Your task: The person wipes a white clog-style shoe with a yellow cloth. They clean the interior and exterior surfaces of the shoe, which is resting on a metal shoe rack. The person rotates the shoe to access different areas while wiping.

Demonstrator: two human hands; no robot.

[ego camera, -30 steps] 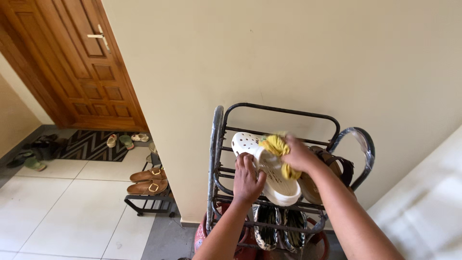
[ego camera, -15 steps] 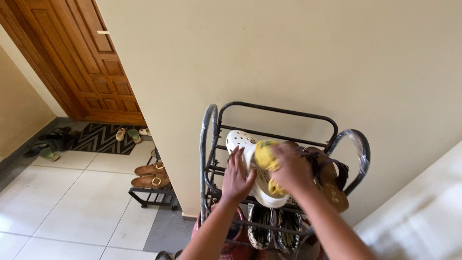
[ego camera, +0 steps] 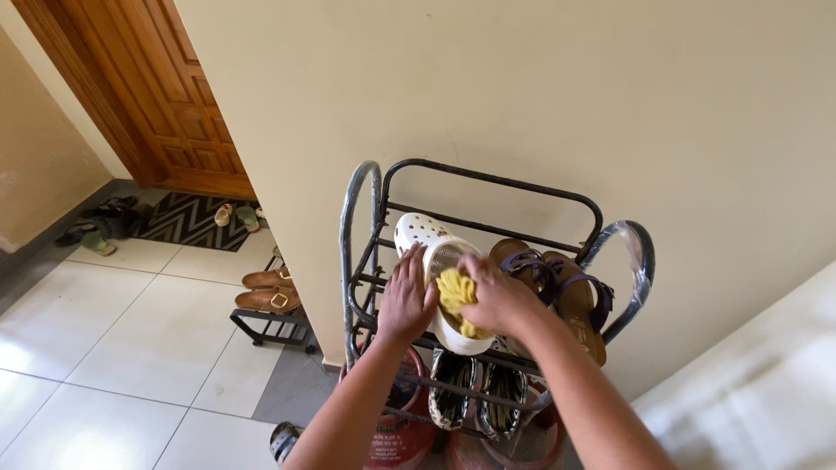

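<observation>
While your left hand [ego camera: 406, 300] gripped the white clog [ego camera: 435, 270] on the rack [ego camera: 488, 178], your right hand [ego camera: 494, 296], closed on the yellow cloth [ego camera: 455, 294], needed short, firm strokes

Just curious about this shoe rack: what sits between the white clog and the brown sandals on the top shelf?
In the head view, the right hand pressing a yellow cloth fills that stretch between the white clog and brown sandals.
</observation>
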